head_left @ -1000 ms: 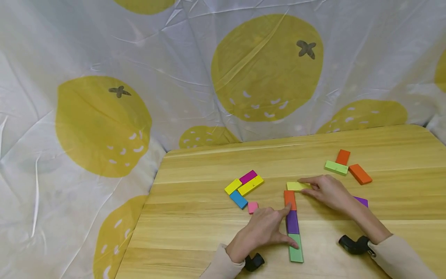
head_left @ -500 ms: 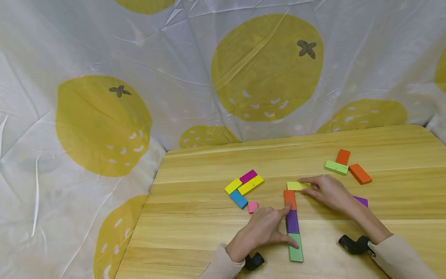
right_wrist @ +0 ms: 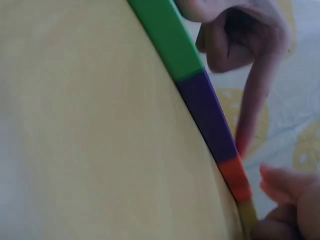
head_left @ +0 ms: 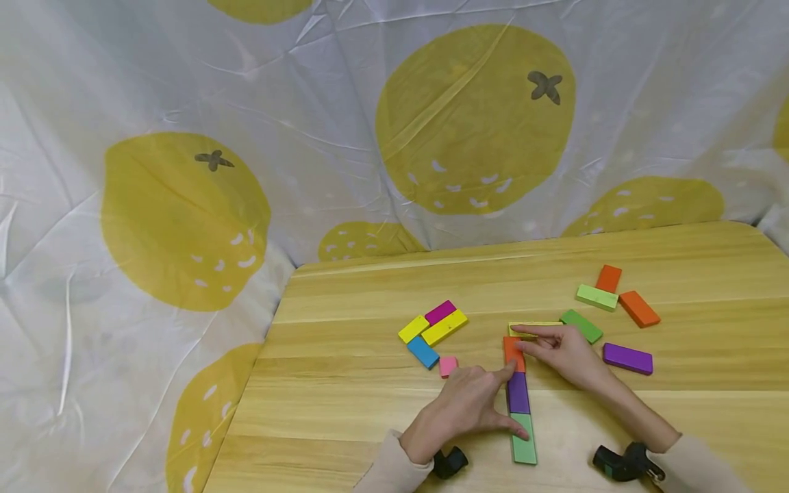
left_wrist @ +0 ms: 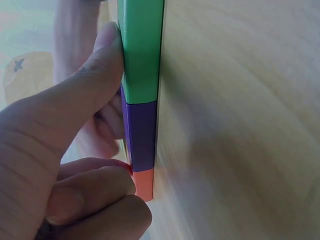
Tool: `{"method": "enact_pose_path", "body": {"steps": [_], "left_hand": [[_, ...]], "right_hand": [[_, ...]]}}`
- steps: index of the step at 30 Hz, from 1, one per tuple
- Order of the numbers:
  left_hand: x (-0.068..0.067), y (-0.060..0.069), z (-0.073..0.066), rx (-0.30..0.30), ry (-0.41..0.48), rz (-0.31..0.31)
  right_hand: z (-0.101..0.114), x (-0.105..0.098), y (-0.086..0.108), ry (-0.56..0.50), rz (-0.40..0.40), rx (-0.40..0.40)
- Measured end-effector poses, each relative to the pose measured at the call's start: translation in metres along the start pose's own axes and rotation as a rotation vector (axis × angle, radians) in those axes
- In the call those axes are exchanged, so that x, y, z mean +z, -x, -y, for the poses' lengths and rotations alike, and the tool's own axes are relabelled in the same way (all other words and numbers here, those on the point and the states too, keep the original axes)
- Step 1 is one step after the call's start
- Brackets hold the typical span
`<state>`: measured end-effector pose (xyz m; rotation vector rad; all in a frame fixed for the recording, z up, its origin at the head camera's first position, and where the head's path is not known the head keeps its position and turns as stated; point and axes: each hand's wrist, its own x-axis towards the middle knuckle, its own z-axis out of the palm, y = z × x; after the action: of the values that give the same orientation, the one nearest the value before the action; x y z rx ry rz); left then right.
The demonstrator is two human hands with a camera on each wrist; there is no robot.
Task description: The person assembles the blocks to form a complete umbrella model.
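Observation:
A row of coloured blocks lies on the table: a light green block, a purple block and an orange block stand end to end. A pale yellow block lies crosswise at the far end, mostly covered by fingers in the head view. With thumb and forefinger spread, my left hand rests its thumb on the green block and its fingertip on the orange one. My right hand reaches its extended forefinger and thumb over where yellow meets orange; in the right wrist view the tips look apart from the blocks.
Left of the row lie yellow blocks, a magenta block, a blue block and a small pink block. On the right are a green block, a purple block, a lime block and orange blocks.
My right hand has slid left from the yellow block's right part to its left end, baring the green and purple blocks behind it. My left hand has not moved.

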<state>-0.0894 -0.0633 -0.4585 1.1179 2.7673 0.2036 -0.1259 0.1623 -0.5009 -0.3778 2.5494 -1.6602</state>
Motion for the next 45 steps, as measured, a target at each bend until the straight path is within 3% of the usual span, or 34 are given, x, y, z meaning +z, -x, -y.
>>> {"method": "enact_pose_path", "body": {"steps": [8,12,14,17,21,23,25,29,36,45], "left_hand": [[0.000,0.001,-0.001,-0.001,0.004,0.000],[-0.001,0.001,0.004,-0.009,0.062,0.000],[-0.004,0.001,0.011,-0.041,0.100,-0.035],[-0.010,0.002,0.030,-0.160,0.154,-0.164],[-0.014,0.005,0.059,-0.431,0.180,-0.372],[-0.014,0.008,0.071,-0.545,0.182,-0.407],[-0.014,0.009,0.080,-0.605,0.202,-0.404],[-0.014,0.009,0.088,-0.612,0.239,-0.393],[-0.015,0.009,0.087,-0.647,0.231,-0.389],[-0.013,0.006,0.089,-0.552,0.293,-0.360]], "right_hand": [[-0.004,0.010,0.004,0.036,-0.062,0.065],[-0.003,0.011,0.006,0.043,-0.071,0.079],[-0.003,0.012,0.006,0.045,-0.074,0.081],[-0.003,0.012,0.005,0.035,-0.070,0.078],[-0.002,0.013,0.003,0.020,-0.062,0.072],[-0.002,0.013,0.003,0.012,-0.060,0.076],[-0.001,0.013,0.003,0.007,-0.059,0.079],[-0.001,0.013,0.004,-0.002,-0.063,0.086],[-0.003,0.012,0.004,0.000,-0.060,0.095],[-0.007,0.010,0.002,0.008,-0.042,0.077]]}}
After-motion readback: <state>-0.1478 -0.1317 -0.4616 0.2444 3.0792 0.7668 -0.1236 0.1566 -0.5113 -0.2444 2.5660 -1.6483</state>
